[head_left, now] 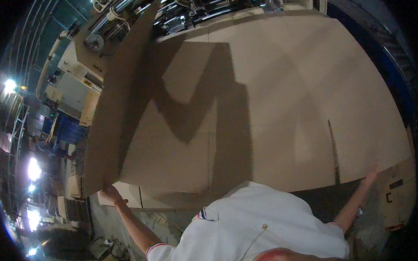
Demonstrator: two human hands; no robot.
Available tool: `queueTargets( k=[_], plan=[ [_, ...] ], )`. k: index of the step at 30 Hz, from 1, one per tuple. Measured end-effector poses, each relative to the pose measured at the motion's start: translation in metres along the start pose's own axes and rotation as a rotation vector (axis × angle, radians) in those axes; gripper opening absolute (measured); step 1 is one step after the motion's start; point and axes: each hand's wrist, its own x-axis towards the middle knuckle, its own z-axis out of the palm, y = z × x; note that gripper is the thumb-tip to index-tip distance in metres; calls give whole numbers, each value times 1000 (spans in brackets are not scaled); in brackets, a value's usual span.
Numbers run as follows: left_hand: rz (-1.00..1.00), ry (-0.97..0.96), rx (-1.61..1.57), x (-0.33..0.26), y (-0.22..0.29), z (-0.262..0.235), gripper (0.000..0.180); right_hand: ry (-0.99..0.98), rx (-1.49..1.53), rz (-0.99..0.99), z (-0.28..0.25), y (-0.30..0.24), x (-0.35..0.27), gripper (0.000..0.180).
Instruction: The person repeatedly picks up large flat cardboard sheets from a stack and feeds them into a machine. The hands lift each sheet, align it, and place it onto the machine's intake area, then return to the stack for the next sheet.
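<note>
A wide brown cardboard sheet point(282, 90) spreads in front of me, its near edge close to my body. Along its left side a tall cardboard panel point(117, 102) stands tilted up; I cannot tell whether it is a fold of the same sheet or a separate one. My left hand point(110, 194) is closed on the panel's lower corner, with fingers partly hidden by the board. At the sheet's near right corner is my right hand point(371, 175), touching or almost touching the edge; motion smears its fingers. Dark shadows fall across the cardboard.
Beyond the far edge stands a machine with metal rods point(199, 12). A beige machine housing point(82, 66) and a blue crate point(70, 129) are at the left. More printed cardboard point(398, 194) is at the lower right. A dark blue rail point(383, 57) runs along the right.
</note>
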Motion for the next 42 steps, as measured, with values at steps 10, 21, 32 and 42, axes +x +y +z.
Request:
queueTargets(
  k=[10, 21, 32, 42],
  plan=[
    [-74, -144, 79, 16, -124, 26, 32, 94, 9, -312, 122, -103, -196, 30],
    [49, -241, 27, -3, -68, 43, 25, -278, -996, -1478, 213, -130, -197, 29],
    [325, -606, -384, -161, 90, 128, 46, -1007, -657, -914, 295, -87, -186, 53],
    [536, -975, -166, -261, 57, 155, 54, -1301, -1184, -1387, 267, 48, -287, 52]
  ],
)
